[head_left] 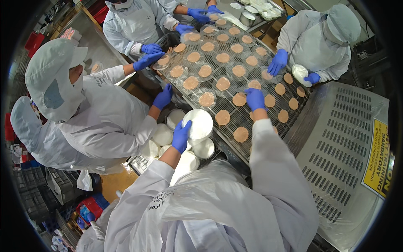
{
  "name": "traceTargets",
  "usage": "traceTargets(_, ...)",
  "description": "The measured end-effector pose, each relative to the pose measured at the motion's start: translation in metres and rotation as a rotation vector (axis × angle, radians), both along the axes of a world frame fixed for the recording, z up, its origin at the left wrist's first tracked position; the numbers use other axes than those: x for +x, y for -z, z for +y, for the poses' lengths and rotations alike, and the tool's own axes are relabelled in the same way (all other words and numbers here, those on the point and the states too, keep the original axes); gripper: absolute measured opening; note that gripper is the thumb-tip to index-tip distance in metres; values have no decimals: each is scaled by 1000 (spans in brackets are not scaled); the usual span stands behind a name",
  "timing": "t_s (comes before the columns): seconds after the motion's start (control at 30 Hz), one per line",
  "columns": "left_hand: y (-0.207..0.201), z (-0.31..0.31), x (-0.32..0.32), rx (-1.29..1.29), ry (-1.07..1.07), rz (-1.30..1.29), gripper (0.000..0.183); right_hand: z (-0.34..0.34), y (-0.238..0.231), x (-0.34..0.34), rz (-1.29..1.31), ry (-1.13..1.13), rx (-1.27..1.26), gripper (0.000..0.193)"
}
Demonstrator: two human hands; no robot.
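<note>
My left hand [181,137], in a blue glove, grips a thick stack of round white sheets [200,124] beside the conveyor's near edge. More white round stacks [204,149] stand below it. My right hand [255,100], also gloved in blue, reaches over the wire-mesh conveyor [228,133]. Its fingers are bunched and bent downward; what they hold, if anything, is hidden. Close to them lie one flat round pinkish patty [239,99] on the left and another patty [270,101] on the right. Many patties farther along have clear round film around them.
Across the belt, a co-worker [319,46] holds a white stack [300,74]. Another co-worker [100,105] stands close at my left, with others at the far end. A slotted metal machine cover [336,138] with a yellow sign borders the belt's right side.
</note>
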State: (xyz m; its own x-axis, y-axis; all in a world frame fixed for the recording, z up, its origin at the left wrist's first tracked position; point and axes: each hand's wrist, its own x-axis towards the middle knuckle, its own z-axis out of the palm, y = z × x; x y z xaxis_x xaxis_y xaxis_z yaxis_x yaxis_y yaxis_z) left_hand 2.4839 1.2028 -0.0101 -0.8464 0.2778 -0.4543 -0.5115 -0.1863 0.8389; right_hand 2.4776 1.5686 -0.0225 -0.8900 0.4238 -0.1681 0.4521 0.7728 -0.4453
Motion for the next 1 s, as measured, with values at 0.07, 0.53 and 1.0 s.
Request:
traceTargets(0.07,6,17,1,19,69,48,40,-32,6,15,-81,-42,-47,36)
traceTargets(0.53,-5,32,68,7,110,-57,42,13,-8,68,336,215,-551,23)
traceTargets(1.0,-4,65,100,-23,91,124,40,-65,5,124,417,108,-862,18)
